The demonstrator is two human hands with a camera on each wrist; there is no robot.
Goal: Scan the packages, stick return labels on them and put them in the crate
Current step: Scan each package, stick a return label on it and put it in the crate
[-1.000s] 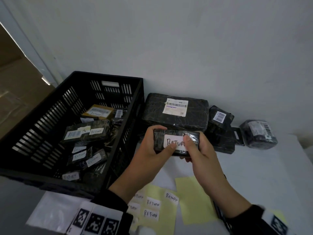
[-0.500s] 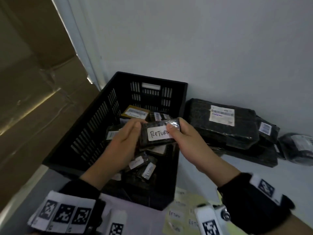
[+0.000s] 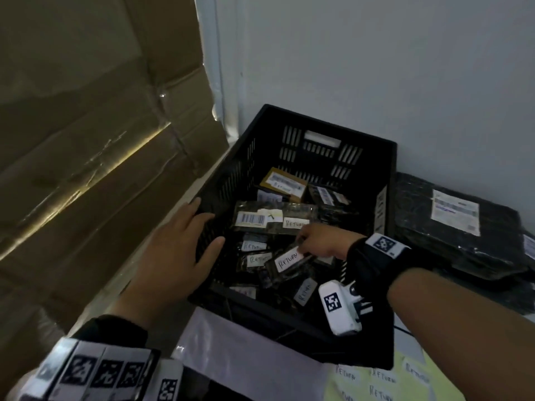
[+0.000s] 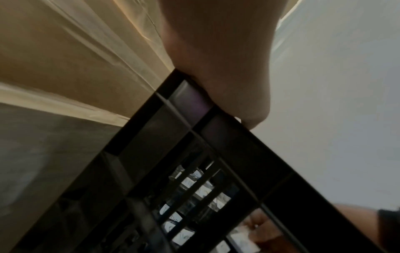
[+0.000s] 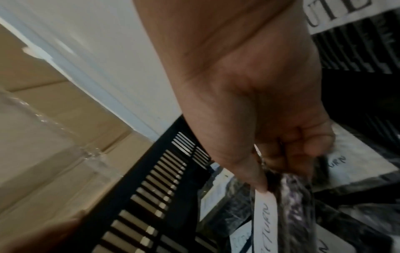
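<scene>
Right hand is inside the black crate, frame centre, fingers pinching a small black-wrapped package by its upper end; its white RETURN label faces up. The package lies on other labelled packages in the crate. Left hand has fingers spread, resting flat on the crate's left rim. A large black parcel sits at right, outside the crate.

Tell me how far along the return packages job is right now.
Done: several packages with RETURN labels lie in the black crate. In hand: the right hand grips another labelled package down inside the crate; the left hand rests on its rim. Left: the large black package beside the crate.
</scene>
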